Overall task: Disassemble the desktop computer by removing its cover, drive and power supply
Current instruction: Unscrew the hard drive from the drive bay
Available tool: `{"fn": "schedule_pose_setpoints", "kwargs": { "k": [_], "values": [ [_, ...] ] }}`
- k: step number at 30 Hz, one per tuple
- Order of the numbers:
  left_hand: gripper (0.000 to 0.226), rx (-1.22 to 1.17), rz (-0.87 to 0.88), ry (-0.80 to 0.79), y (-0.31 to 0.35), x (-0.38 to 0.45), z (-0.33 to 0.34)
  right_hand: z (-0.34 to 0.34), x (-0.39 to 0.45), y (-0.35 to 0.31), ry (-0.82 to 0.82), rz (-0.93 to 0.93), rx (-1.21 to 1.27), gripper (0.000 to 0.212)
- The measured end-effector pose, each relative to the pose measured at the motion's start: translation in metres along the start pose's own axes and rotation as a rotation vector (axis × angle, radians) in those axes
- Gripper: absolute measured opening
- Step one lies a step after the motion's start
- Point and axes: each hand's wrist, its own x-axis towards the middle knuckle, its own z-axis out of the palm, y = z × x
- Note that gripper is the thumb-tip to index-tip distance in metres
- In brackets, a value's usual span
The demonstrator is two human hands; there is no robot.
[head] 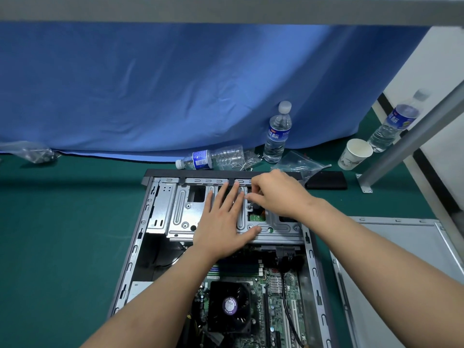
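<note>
- Bare sheet steel, pressed with long oval ribs, lies under the left hand (224,223): its fingers are straight and spread, palm flat on the grey stamped-metal drive cage (183,217) at the far end of the open desktop computer case (140,237).
- The right hand (278,194) curls over the cage's right part, its fingers bent down into an opening; what they pinch, if anything, is hidden beneath them.
- Just below those fingers a green circuit board of the drive (256,218) shows through a cut-out, so the drive appears to sit in the cage, not yet removed.
- Judged from this, the step is freeing the drive; it would go best with the left palm steadying the cage while the right works a fastener or latch squarely, without forcing thin metal edges.
- Nearer the person, the green motherboard (276,305) carries a square black cooling fan (229,306) with a purple hub label.
- The flat grey metal side cover (401,259) lies on the green mat (62,222) to the right of the case, already off.
- Beyond the case stand clear plastic water bottles (277,134), a white paper cup (355,154) and crinkled transparent bags (298,163), against a blue cloth (175,84).
</note>
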Motion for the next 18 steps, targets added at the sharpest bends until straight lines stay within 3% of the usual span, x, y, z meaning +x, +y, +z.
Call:
{"fn": "schedule_pose_setpoints", "kwargs": {
  "k": [3, 8, 13, 18],
  "values": [
    [0.095, 0.001, -0.001, 0.0, 0.0, 0.0, 0.0, 0.003, 0.0, -0.003, 0.048, 0.033, -0.021, 0.027],
    [0.096, 0.013, -0.008, -0.003, -0.001, 0.0, 0.001, -0.005, -0.002, 0.01, -0.073, -0.067, 0.195, 0.006],
    [0.096, 0.017, -0.01, -0.006, -0.001, 0.0, 0.002, -0.006, -0.001, 0.021, -0.083, -0.031, 0.264, 0.004],
    [0.096, 0.012, -0.006, 0.0, -0.001, 0.0, 0.002, 0.002, 0.001, 0.017, 0.006, 0.132, 0.111, 0.039]
  ]
}}
